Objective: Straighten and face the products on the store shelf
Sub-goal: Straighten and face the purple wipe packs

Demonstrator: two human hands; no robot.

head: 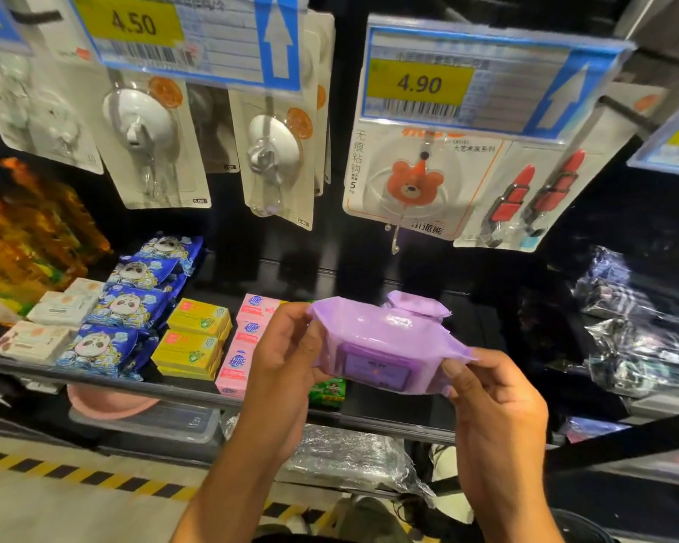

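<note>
I hold a purple pack of wet wipes in front of the shelf, lid side toward me. My left hand grips its left end, fingers curled round it. My right hand pinches the crimped right end between thumb and fingers. A second purple pack lies on the shelf just behind the held one. To the left stand pink soap boxes, yellow soap boxes and blue panda packets in rows.
Hook cards and a bear hook card hang from pegs above, under price tags 4.50 and 4.90. Clear-wrapped dark packs sit at the right. A green box is partly hidden behind my left hand. Lower shelf holds plastic containers.
</note>
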